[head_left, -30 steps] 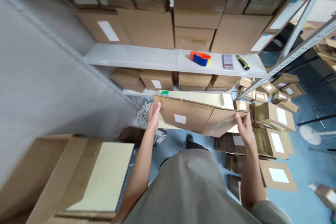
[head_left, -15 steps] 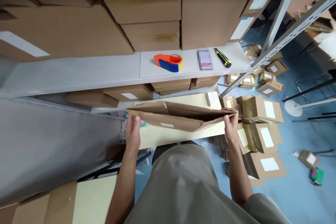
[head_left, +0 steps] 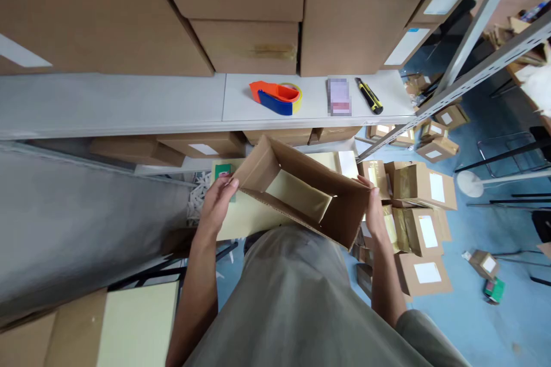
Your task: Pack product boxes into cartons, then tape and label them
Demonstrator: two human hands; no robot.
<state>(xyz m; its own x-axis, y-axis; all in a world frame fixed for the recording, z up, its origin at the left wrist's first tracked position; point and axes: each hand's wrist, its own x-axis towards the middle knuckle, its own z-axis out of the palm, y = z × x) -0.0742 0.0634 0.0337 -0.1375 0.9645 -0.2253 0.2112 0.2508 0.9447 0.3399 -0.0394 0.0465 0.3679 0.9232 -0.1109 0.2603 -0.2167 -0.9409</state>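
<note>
Between my hands is a brown cardboard box (head_left: 344,215), spread into a rectangular tube and tilted, with the pale tabletop showing through its middle. My left hand (head_left: 217,203) is closed on its left corner, thumb on top. My right hand (head_left: 374,209) grips the right end, its fingers partly behind the cardboard. Under the box lies a cream-coloured table (head_left: 236,221). A small green box (head_left: 222,170) sits on it beside my left hand, and a white box (head_left: 346,164) stands near its far right corner.
On the shelf (head_left: 172,104) ahead lie an orange and blue tape dispenser (head_left: 278,97), a pixelated card (head_left: 340,97) and a yellow-black utility knife (head_left: 369,96). Labelled cartons (head_left: 424,235) are stacked on the floor at right. A metal shelf post (head_left: 469,80) rises there.
The cardboard box was nearly flat and is now opened out into a rectangle. Its right end has swung nearer to my body, and both hands have kept their hold.
</note>
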